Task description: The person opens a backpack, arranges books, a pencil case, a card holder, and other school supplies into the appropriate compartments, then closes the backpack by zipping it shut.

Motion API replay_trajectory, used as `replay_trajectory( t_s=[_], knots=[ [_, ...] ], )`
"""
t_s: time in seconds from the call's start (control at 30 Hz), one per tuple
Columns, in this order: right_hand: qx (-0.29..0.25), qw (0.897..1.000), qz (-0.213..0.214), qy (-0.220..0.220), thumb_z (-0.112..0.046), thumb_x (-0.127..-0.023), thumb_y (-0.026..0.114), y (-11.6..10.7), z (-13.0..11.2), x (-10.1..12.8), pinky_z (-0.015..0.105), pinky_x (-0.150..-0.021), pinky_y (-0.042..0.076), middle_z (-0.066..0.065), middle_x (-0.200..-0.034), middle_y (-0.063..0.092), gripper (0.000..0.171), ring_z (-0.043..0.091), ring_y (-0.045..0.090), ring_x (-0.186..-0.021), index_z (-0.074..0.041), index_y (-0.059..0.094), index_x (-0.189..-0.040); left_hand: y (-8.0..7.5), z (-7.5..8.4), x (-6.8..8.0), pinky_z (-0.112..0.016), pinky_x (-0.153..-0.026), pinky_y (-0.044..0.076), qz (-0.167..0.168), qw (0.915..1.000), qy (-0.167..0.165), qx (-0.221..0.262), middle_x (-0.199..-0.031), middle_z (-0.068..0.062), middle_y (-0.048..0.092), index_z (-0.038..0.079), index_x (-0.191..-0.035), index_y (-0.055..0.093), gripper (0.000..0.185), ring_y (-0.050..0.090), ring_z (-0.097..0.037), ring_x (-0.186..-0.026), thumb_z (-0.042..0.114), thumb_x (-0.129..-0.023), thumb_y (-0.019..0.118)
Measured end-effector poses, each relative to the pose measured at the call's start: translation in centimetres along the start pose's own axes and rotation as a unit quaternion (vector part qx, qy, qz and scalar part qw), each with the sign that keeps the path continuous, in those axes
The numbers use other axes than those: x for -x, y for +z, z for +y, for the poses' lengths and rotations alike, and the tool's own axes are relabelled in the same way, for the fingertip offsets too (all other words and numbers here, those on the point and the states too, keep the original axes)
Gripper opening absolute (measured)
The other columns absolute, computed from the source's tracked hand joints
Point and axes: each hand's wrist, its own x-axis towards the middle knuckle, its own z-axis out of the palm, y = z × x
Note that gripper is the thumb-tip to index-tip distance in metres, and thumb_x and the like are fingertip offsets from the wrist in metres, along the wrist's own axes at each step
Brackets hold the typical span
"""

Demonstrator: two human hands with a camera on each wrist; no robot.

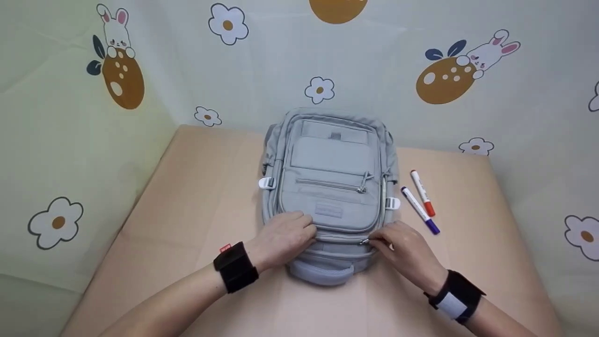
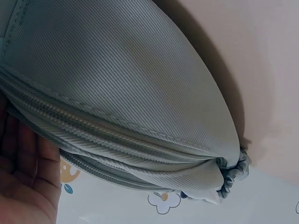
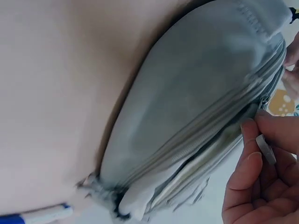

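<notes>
A grey backpack (image 1: 334, 154) lies front side up on the table, its grab handle (image 1: 323, 274) toward me. My right hand (image 1: 405, 245) pinches the zipper pull (image 1: 364, 242) near the bag's near right corner. In the right wrist view, the pull's flat tab (image 3: 265, 149) pokes out between thumb and fingers, and the zipper gapes along that side, showing a pale lining. My left hand (image 1: 285, 236) grips the bag's near left edge with curled fingers. The left wrist view shows those fingers (image 2: 28, 149) against the fabric beside a closed zipper track (image 2: 93, 126).
Two markers, one with a red cap (image 1: 423, 194) and one with a blue cap (image 1: 421, 210), lie to the right of the backpack. The tan table (image 1: 196, 187) ends at a cloth backdrop (image 1: 262, 70) with rabbits and flowers. White buckles (image 1: 393, 203) stick out from the bag's sides.
</notes>
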Motion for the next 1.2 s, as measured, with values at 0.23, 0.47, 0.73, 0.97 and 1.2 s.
replay_trajectory(
  t_s=[0.23, 0.47, 0.73, 0.97, 1.2],
  knots=[
    [0.021, 1.000, 0.009, 0.000, -0.001, -0.077, 0.088, -0.5, 0.3, 0.3, 0.025, -0.069, 0.049, -0.014, -0.093, 0.072, 0.029, 0.003, 0.060, -0.084, -0.016, 0.078, -0.099, 0.1, -0.1, 0.1, -0.028, -0.061, 0.044, -0.002, 1.0000, 0.000, 0.003, -0.083, 0.004, 0.057, 0.015, -0.084, 0.066, 0.017, 0.052, -0.014, -0.073, 0.025, -0.098, 0.067],
    [0.020, 1.000, -0.001, 0.024, -0.006, -0.076, 0.090, -0.1, 0.4, 0.5, 0.024, -0.066, 0.047, -0.017, -0.087, 0.066, 0.022, 0.002, 0.055, -0.080, -0.018, 0.078, -0.091, 0.0, -0.1, 0.1, -0.029, -0.061, 0.044, 0.013, 0.9998, 0.008, 0.010, -0.082, 0.004, 0.057, 0.015, -0.083, 0.066, 0.015, 0.053, -0.015, -0.072, 0.022, -0.096, 0.068],
    [0.016, 0.999, -0.014, 0.037, -0.006, -0.079, 0.088, 0.1, 0.3, 0.8, 0.025, -0.066, 0.047, -0.016, -0.084, 0.061, 0.017, 0.003, 0.053, -0.080, -0.016, 0.080, -0.091, -0.5, 1.3, -1.5, -0.030, -0.063, 0.045, -0.005, 0.9998, 0.010, 0.016, -0.083, 0.005, 0.059, 0.017, -0.088, 0.068, 0.014, 0.053, -0.014, -0.074, 0.029, -0.094, 0.070],
    [-0.005, 0.998, -0.009, 0.061, -0.007, -0.080, 0.087, 0.0, 0.2, 1.0, 0.023, -0.064, 0.050, -0.018, -0.085, 0.062, 0.017, 0.002, 0.054, -0.079, -0.018, 0.078, -0.089, 0.0, 3.7, -4.5, -0.026, -0.061, 0.044, -0.005, 0.9998, 0.014, 0.013, -0.084, 0.006, 0.058, 0.019, -0.089, 0.070, 0.014, 0.051, -0.012, -0.073, 0.030, -0.097, 0.068],
    [-0.023, 0.995, -0.018, 0.096, -0.008, -0.082, 0.085, 0.2, -0.1, 1.1, 0.024, -0.064, 0.048, -0.021, -0.084, 0.059, 0.020, 0.002, 0.053, -0.077, -0.023, 0.074, -0.089, 1.2, 4.9, -6.0, -0.028, -0.056, 0.044, -0.029, 0.9989, 0.015, -0.033, -0.083, 0.006, 0.058, 0.019, -0.088, 0.070, 0.020, 0.051, -0.012, -0.070, 0.037, -0.096, 0.069]
  ],
)
